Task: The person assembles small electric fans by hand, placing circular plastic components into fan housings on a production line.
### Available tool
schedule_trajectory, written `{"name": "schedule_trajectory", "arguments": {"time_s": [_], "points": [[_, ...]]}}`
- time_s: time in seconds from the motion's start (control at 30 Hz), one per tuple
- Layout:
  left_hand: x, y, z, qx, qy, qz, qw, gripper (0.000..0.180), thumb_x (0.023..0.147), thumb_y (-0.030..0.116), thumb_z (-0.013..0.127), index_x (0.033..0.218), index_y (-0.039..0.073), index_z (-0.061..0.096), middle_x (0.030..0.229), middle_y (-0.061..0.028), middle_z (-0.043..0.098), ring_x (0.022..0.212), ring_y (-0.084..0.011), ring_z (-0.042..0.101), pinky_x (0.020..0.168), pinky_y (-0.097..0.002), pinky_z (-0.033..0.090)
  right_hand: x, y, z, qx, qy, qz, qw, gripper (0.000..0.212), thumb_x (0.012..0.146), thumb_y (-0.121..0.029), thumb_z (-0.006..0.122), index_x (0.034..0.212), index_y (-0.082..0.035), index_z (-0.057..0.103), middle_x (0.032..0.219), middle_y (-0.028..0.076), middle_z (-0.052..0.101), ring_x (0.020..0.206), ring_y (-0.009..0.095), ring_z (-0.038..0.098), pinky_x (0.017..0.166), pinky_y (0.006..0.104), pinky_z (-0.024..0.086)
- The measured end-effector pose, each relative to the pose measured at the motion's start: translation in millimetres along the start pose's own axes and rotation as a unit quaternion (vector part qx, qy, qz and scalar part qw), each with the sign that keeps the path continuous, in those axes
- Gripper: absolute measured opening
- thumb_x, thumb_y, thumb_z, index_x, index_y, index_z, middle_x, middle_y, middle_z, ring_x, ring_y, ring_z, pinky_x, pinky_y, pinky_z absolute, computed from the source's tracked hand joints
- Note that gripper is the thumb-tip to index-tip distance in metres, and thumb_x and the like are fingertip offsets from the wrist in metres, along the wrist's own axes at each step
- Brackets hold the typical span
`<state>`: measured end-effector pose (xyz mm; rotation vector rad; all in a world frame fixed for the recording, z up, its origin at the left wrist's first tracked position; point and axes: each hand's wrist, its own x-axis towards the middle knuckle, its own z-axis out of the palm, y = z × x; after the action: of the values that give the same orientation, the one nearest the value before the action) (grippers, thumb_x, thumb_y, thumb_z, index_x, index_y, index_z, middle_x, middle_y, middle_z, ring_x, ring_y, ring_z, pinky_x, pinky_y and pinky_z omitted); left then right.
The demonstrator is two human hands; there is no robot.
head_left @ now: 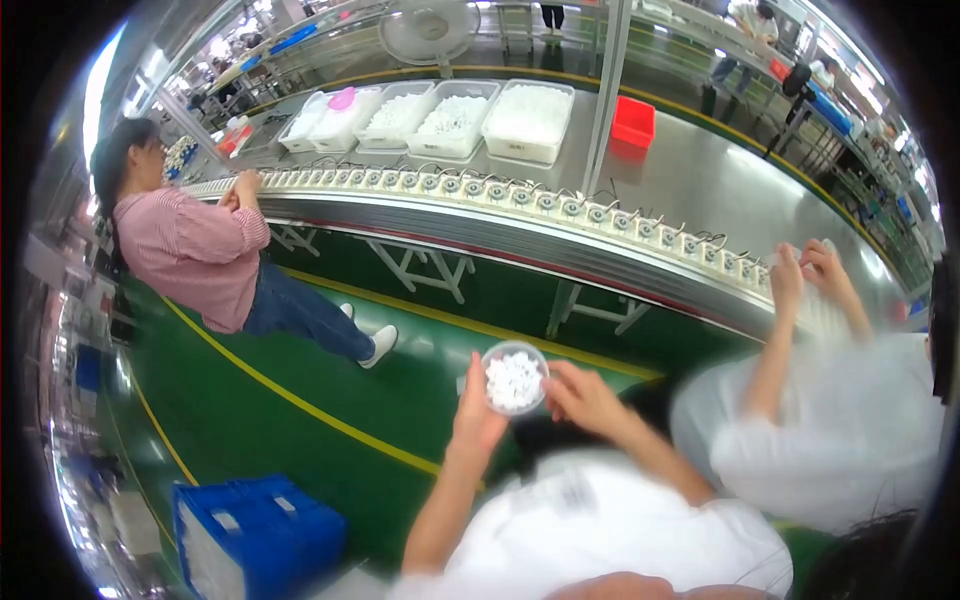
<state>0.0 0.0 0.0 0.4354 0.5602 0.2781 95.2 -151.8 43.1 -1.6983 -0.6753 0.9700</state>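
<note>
A round clear plastic cup (pixel 514 377) full of small white parts is held up in front of my white shirt, above the green floor. My left hand (pixel 478 412) is wrapped around the cup's left side, fingers pointing up. At the cup's right rim is my right hand (pixel 588 398), its fingers curled and thumb pressed in against the edge. Whether a loose part is pinched in those fingers is too small to tell.
A long assembly line (pixel 500 215) with a row of white parts crosses ahead. Behind it stand white bins (pixel 530 120) and a red bin (pixel 632 124). One person (pixel 190 225) works at the left, another person (pixel 800 420) close at my right. A blue box (pixel 265 535) sits lower left.
</note>
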Motion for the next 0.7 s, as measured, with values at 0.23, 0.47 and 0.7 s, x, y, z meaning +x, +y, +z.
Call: {"name": "schedule_trajectory", "arguments": {"time_s": [0.23,0.47,0.7], "points": [[109,123,66,0.018,-0.019,-0.035,0.999,0.057,0.094,0.051,0.041,0.126,0.005,0.047,0.128,-0.0130,0.052,0.119,-0.0275,0.050,0.099,-0.0458,0.041,79,-34,-33,0.030,0.118,-0.012,0.992,0.029,0.095,-0.015,0.049,0.121,-0.003,0.051,0.071,0.005,0.060,0.058,0.009,0.057,0.051,0.0226,0.045],[228,199,81,0.045,-0.043,-0.091,0.994,0.056,0.094,0.051,0.040,0.129,0.007,0.046,0.132,-0.0119,0.049,0.123,-0.0292,0.046,0.101,-0.0492,0.038,144,-50,-42,0.027,0.253,0.034,0.967,0.027,0.094,-0.012,0.051,0.119,-0.001,0.052,0.071,0.006,0.059,0.058,0.010,0.056,0.050,0.0224,0.044],[422,303,92,0.050,-0.016,-0.042,0.998,0.063,0.092,0.057,0.041,0.132,0.009,0.041,0.132,-0.0138,0.049,0.121,-0.0293,0.048,0.101,-0.0508,0.037,200,-72,-41,0.047,0.352,0.066,0.933,0.024,0.093,-0.012,0.051,0.115,-0.001,0.053,0.070,0.006,0.059,0.055,0.010,0.054,0.048,0.0225,0.044]]}}
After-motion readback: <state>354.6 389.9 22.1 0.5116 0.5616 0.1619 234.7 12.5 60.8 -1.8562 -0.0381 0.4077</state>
